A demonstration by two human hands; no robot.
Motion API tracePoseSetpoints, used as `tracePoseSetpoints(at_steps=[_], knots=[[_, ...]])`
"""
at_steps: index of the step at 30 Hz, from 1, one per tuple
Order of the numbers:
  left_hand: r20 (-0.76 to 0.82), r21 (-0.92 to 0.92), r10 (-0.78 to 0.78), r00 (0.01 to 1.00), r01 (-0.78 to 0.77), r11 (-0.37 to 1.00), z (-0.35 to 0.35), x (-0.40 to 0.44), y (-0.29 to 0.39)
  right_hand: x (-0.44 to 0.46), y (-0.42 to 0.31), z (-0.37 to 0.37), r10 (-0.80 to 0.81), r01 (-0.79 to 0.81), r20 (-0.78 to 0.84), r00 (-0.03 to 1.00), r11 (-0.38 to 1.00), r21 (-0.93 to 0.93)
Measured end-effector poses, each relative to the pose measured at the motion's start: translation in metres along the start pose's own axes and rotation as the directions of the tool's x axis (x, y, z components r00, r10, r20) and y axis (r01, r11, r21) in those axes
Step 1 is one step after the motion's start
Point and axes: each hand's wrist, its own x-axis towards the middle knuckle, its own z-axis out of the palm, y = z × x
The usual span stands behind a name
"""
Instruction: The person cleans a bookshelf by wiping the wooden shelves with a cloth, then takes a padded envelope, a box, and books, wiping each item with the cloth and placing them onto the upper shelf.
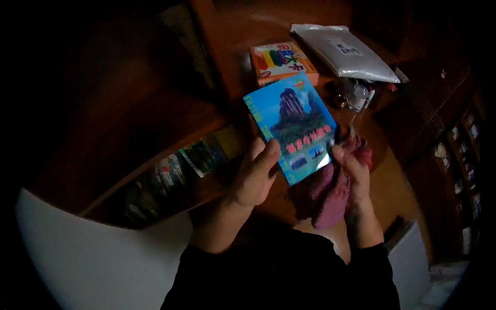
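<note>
A flat blue rectangular item with a landscape cover (294,124) is held up and tilted between my two hands; whether it is a book or a case, I cannot tell. Its cover carries a dark rock peak, pinkish lettering and small pictures, with glare at one corner. My left hand (257,173) is closed on its lower left edge, the thumb on the front. At the lower right edge, my right hand (356,173) grips it with the thumb and also has a pinkish-red cloth (330,204) bunched in it. The cloth hangs below the item.
Behind lies an orange box with a colourful lid (281,58) on a brown wooden surface (235,31). Beside it are a silver-grey padded mailer (346,51) and small shiny objects (356,95). Shelved books (201,155) stand at left, more shelves (467,150) at right. The light is dim.
</note>
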Motion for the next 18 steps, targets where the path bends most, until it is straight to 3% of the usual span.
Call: tracePoseSetpoints(at_steps=[1,3,5,7,8,9,13,16,18], knots=[[-0.002,0.004,0.013,1.0,-0.013,1.0,0.001,-0.001,0.0,0.009,-0.003,0.003,-0.003,0.003,0.013,1.0,1.0,-0.001],[0.033,0.284,0.112,0.993,-0.117,0.951,0.006,-0.01,-0.007,0.03,-0.008,0.011,0.039,-0.039,-0.003,0.999,0.997,0.064],[0.003,0.25,0.15,0.989,-0.146,0.957,0.003,-0.035,-0.013,0.05,-0.012,0.022,0.015,-0.017,0.029,0.999,0.997,0.073],[-0.098,0.534,-0.102,0.99,0.138,0.834,-0.005,-0.058,-0.014,0.07,-0.013,0.032,-0.038,0.031,0.075,0.996,0.995,0.096],[0.062,0.554,0.031,0.998,-0.06,0.83,-0.011,-0.057,-0.016,0.081,-0.009,0.034,-0.035,0.026,0.089,0.995,0.995,0.092],[0.052,0.555,0.044,0.998,-0.065,0.829,-0.016,-0.061,-0.019,0.092,-0.003,0.034,-0.049,0.038,0.075,0.996,0.989,0.145],[0.065,0.54,-0.044,0.997,0.002,0.842,-0.024,-0.09,-0.015,0.08,-0.007,0.067,0.021,-0.03,0.037,0.999,0.963,0.267],[-0.065,0.594,-0.1,0.993,0.119,0.796,-0.035,-0.114,-0.012,0.075,0.005,0.063,-0.044,0.012,0.108,0.993,0.961,0.277],[-0.136,0.587,-0.194,0.972,0.237,0.774,-0.045,-0.129,-0.01,0.071,0.008,0.06,0.035,-0.063,0.142,0.989,0.978,0.201]])
